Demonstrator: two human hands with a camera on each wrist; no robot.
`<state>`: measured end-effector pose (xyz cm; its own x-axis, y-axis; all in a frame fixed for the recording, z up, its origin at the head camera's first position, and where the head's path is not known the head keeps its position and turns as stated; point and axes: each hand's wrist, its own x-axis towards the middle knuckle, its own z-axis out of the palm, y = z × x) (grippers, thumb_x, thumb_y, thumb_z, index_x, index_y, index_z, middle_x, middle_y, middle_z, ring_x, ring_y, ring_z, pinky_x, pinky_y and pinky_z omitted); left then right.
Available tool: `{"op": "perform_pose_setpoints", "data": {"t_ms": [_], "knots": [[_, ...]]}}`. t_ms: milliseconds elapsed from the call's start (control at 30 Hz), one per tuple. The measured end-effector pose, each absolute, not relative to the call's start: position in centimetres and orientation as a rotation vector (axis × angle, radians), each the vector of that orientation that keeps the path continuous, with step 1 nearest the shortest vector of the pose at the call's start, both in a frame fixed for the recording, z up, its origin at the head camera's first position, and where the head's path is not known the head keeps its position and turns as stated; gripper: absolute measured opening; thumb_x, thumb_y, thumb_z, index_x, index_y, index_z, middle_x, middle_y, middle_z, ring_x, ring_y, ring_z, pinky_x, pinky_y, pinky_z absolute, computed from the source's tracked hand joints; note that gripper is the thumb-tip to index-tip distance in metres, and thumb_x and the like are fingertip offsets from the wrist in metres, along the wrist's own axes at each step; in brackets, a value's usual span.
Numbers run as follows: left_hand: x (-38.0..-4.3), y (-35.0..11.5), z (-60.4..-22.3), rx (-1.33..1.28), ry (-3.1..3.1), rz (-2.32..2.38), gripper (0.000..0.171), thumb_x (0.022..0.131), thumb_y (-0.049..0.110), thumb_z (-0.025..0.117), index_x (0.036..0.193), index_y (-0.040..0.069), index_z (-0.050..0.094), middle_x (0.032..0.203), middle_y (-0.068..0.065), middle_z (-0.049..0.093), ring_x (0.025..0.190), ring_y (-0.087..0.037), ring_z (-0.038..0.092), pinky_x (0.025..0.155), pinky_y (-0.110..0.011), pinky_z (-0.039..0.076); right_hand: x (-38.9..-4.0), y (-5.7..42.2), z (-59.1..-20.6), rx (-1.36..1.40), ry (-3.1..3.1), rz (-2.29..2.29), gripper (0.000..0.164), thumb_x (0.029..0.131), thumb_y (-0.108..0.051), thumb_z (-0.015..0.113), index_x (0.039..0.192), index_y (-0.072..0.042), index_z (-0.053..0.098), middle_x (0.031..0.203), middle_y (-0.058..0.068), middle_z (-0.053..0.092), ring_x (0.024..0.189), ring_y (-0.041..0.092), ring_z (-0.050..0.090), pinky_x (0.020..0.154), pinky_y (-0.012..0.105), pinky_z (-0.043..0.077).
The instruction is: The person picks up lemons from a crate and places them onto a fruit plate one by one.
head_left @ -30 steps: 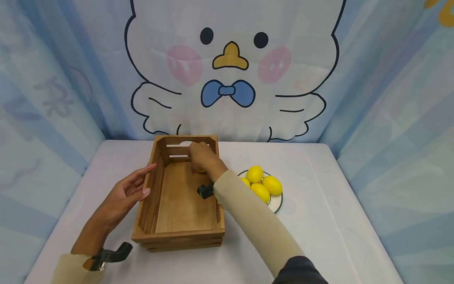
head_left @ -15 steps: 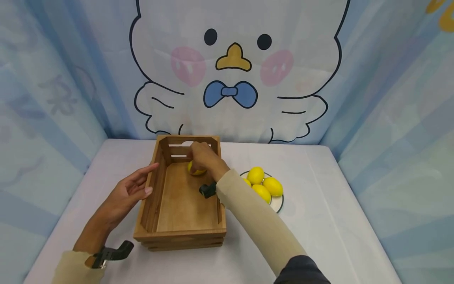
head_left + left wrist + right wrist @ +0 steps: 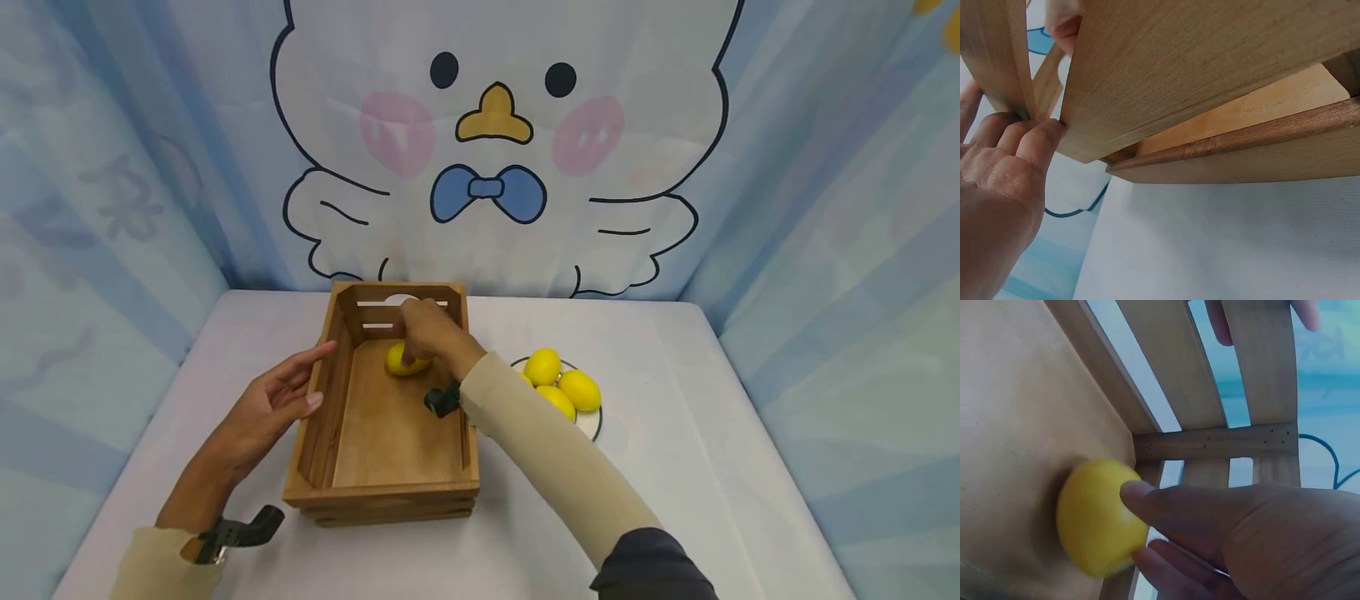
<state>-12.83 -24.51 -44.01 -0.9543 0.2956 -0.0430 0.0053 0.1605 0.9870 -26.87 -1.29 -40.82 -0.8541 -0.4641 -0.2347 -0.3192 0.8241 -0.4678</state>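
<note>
A wooden crate with slatted walls stands left of the table's middle. Inside it, near the far end, a yellow lemon lies on or just above the floor. My right hand reaches over the crate's right wall and pinches this lemon; in the right wrist view the thumb presses on the lemon, with fingertips at its other side. My left hand rests against the crate's left wall, fingers fairly straight and thumb apart. In the left wrist view its fingers touch the slats.
Right of the crate, a white plate with a dark rim holds several lemons, partly hidden by my right sleeve. A white cloth covers the table. Printed curtains stand behind and at both sides.
The lemon in the crate has come into sight from under my right hand and shifted slightly left. My left hand stays at the crate's wall.
</note>
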Motion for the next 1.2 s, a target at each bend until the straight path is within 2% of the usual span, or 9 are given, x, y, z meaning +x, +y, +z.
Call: {"op": "perform_pose_setpoints", "data": {"t_ms": [167,433,633,867,1067,1200], "knots": [[-12.93,-24.58,-44.15,0.276,2.210,1.882,0.062,0.100,0.013,0.059,0.155,0.028,0.035,0.168,0.005,0.017,0.156,-0.025,0.012,0.106,-0.004,0.032,-26.72,-1.24,-40.79,-0.637,2.642,-0.664,0.040,0.072,-0.008,0.089,0.108,-0.013,0.075,0.108,0.000,0.069,0.104,0.017,0.060,0.091,0.029,0.054],[-12.98,-24.64,-44.20,0.285,2.192,1.904,0.062,0.100,0.011,0.059,0.155,0.027,0.035,0.168,0.004,0.017,0.156,-0.024,0.011,0.105,-0.003,0.032,-26.65,-1.54,-41.06,-0.710,2.633,-0.578,0.049,0.071,-0.010,0.090,0.118,-0.011,0.073,0.118,0.002,0.070,0.109,0.016,0.060,0.098,0.029,0.052],[-13.04,-24.55,-44.20,0.280,2.197,1.896,0.062,0.100,0.012,0.059,0.155,0.028,0.035,0.167,0.005,0.018,0.156,-0.024,0.012,0.105,-0.003,0.032,-26.65,-1.77,-41.33,-0.784,2.582,-0.565,0.044,0.073,-0.011,0.089,0.114,-0.013,0.075,0.116,0.001,0.071,0.107,0.015,0.061,0.094,0.026,0.053],[-13.10,-24.51,-44.11,0.292,2.196,1.898,0.062,0.100,0.011,0.059,0.155,0.027,0.035,0.168,0.005,0.018,0.156,-0.023,0.011,0.104,-0.003,0.032,-26.47,-1.80,-41.42,-0.776,2.565,-0.547,0.048,0.074,-0.011,0.088,0.120,-0.012,0.072,0.121,0.002,0.068,0.113,0.016,0.058,0.095,0.026,0.053],[-13.10,-24.48,-44.16,0.289,2.185,1.909,0.063,0.100,0.010,0.059,0.155,0.027,0.035,0.167,0.005,0.018,0.156,-0.023,0.011,0.105,-0.003,0.032,-26.24,-1.87,-41.48,-0.792,2.535,-0.491,0.045,0.074,-0.007,0.087,0.117,-0.014,0.073,0.121,0.002,0.068,0.112,0.016,0.060,0.092,0.026,0.054],[-13.07,-24.51,-44.14,0.288,2.179,1.915,0.063,0.100,0.010,0.059,0.155,0.026,0.035,0.167,0.005,0.018,0.156,-0.022,0.011,0.106,-0.003,0.032,-26.09,-1.95,-41.51,-0.799,2.538,-0.451,0.050,0.073,-0.005,0.088,0.120,-0.015,0.072,0.121,0.005,0.067,0.113,0.017,0.059,0.092,0.026,0.054]]}}
